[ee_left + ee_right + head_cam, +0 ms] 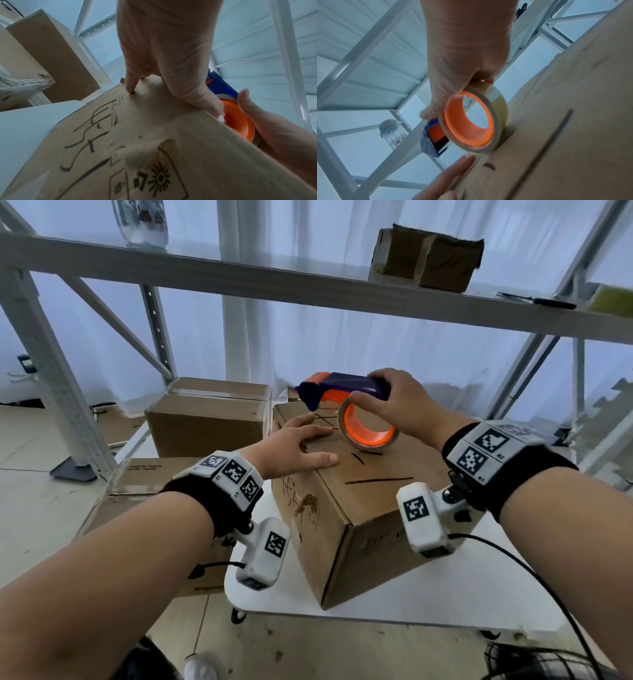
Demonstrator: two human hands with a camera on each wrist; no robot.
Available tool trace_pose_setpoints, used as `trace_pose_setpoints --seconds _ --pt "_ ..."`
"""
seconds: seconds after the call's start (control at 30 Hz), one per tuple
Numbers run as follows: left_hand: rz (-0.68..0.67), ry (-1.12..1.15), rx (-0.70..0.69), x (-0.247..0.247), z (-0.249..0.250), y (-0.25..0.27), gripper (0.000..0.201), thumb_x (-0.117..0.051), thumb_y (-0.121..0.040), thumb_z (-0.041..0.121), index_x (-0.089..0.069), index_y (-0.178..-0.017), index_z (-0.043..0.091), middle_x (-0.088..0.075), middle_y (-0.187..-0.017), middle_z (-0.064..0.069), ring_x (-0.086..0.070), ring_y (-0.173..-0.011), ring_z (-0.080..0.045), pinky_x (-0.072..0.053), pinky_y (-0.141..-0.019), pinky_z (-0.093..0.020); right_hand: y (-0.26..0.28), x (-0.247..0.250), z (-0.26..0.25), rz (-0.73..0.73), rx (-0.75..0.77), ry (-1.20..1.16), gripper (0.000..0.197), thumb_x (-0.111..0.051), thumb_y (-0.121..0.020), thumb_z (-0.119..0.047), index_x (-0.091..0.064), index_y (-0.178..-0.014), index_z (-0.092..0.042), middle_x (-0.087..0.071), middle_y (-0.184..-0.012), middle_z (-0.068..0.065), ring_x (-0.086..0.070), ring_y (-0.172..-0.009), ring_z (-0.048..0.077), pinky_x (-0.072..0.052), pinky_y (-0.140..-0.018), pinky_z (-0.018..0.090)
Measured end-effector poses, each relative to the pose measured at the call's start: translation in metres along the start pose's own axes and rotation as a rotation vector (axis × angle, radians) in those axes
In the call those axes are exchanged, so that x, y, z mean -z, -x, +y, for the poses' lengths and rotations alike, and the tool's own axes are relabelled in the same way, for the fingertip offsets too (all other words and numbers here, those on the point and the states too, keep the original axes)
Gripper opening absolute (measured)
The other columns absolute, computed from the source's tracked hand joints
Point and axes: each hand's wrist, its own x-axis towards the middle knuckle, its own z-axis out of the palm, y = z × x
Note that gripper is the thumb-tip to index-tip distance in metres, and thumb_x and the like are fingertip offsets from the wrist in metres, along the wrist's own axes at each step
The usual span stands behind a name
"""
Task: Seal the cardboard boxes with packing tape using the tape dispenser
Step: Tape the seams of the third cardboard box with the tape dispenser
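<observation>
A cardboard box point(359, 501) marked with black strokes sits on the white tabletop point(428, 594), one corner turned toward the person. The right hand point(394, 402) grips the blue and orange tape dispenser point(342, 392) from above, fingers curled round its body, and holds it over the top of the box; the tape roll point(368, 426) on its orange core touches the cardboard. The left hand point(294, 443) lies on the top of the box with fingers spread and straight, just beside the roll, its little finger hooked over the near side. Behind the box on the left stands a second cardboard box point(205, 416), and another smaller box point(428, 258) sits on the shelf point(239, 275) above.
</observation>
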Motion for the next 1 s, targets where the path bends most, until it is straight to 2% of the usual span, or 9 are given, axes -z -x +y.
trace_pose_setpoints --seconds 0.07,0.17,0.23,0.3,0.4,0.5,0.67,0.9,1.0 --pt "0.010 0.050 -0.018 0.001 -0.002 -0.005 0.067 -0.061 -0.076 0.064 -0.041 -0.137 0.046 -0.012 -0.156 0.014 -0.004 -0.145 -0.027 -0.010 -0.117 -0.052 -0.004 0.007 -0.006 -0.061 0.006 0.107 0.053 -0.064 -0.085 -0.048 -0.057 -0.118 -0.008 -0.061 -0.106 0.008 -0.057 -0.091 0.019 -0.044 -0.079 0.028" --pt "0.022 0.091 -0.061 0.003 -0.001 -0.013 0.059 -0.063 -0.083 0.051 -0.045 -0.138 0.040 -0.016 -0.156 0.009 -0.013 -0.143 -0.019 -0.014 -0.115 -0.040 -0.008 0.017 -0.012 -0.130 -0.025 0.232 0.059 -0.059 -0.087 -0.050 -0.053 -0.125 -0.005 -0.061 -0.116 0.013 -0.056 -0.102 0.025 -0.044 -0.089 0.033" --pt "0.017 0.111 -0.096 0.003 -0.002 -0.021 0.053 -0.062 -0.086 0.046 -0.047 -0.136 0.038 -0.017 -0.156 0.008 -0.016 -0.142 -0.018 -0.015 -0.115 -0.039 -0.010 0.023 -0.013 -0.186 -0.041 0.306 0.072 -0.053 -0.088 -0.056 -0.035 -0.144 -0.015 -0.055 -0.132 0.011 -0.054 -0.115 0.026 -0.041 -0.099 0.036" --pt "0.011 0.146 -0.127 0.005 -0.006 -0.029 0.048 -0.062 -0.087 0.043 -0.051 -0.134 0.036 -0.020 -0.155 0.008 -0.019 -0.142 -0.017 -0.018 -0.117 -0.042 -0.012 0.028 -0.010 -0.249 -0.058 0.427 0.072 -0.047 -0.090 -0.058 -0.025 -0.149 -0.024 -0.055 -0.133 0.007 -0.054 -0.115 0.025 -0.040 -0.098 0.035" --pt "0.030 0.159 -0.149 0.006 -0.006 -0.037 0.042 -0.061 -0.089 0.038 -0.055 -0.131 0.032 -0.026 -0.153 0.006 -0.022 -0.141 -0.017 -0.019 -0.117 -0.042 -0.017 0.033 -0.001 -0.208 -0.129 0.545 0.040 -0.058 -0.092 -0.039 -0.051 -0.120 -0.011 -0.061 -0.110 0.010 -0.054 -0.092 0.023 -0.044 -0.081 0.033" --pt "0.066 0.082 -0.143 0.007 -0.002 -0.034 0.042 -0.058 -0.091 0.040 -0.054 -0.132 0.030 -0.028 -0.154 0.005 -0.025 -0.141 -0.017 -0.018 -0.116 -0.038 -0.023 0.034 0.005 -0.137 -0.204 0.622 0.023 -0.057 -0.087 -0.009 -0.058 -0.109 -0.002 -0.062 -0.106 0.016 -0.055 -0.092 0.027 -0.045 -0.076 0.033" --pt "-0.055 -0.028 -0.098 0.011 0.003 -0.024 0.068 -0.054 -0.082 0.061 -0.038 -0.143 0.035 -0.012 -0.159 0.009 -0.015 -0.145 -0.017 -0.014 -0.116 -0.039 -0.027 0.025 0.000 -0.142 -0.242 0.375 0.039 -0.063 -0.083 -0.008 -0.054 -0.121 -0.004 -0.058 -0.112 0.012 -0.053 -0.096 0.023 -0.045 -0.080 0.032" --pt "0.102 0.040 -0.184 -0.002 0.003 -0.029 0.052 -0.059 -0.088 0.046 -0.052 -0.135 0.026 -0.035 -0.150 0.009 -0.032 -0.135 -0.009 -0.022 -0.110 -0.025 -0.027 0.013 -0.006 0.125 0.065 -0.056 0.050 -0.065 -0.086 -0.007 -0.046 -0.132 -0.013 -0.055 -0.121 0.008 -0.053 -0.104 0.019 -0.041 -0.087 0.023" --pt "0.107 0.038 -0.203 -0.002 0.005 -0.036 0.046 -0.059 -0.090 0.042 -0.055 -0.133 0.024 -0.040 -0.146 0.009 -0.036 -0.132 -0.009 -0.022 -0.107 -0.021 -0.030 0.012 -0.001 0.096 0.125 0.050 0.053 -0.063 -0.087 -0.004 -0.045 -0.136 -0.012 -0.051 -0.130 0.012 -0.050 -0.116 0.023 -0.038 -0.093 0.022"
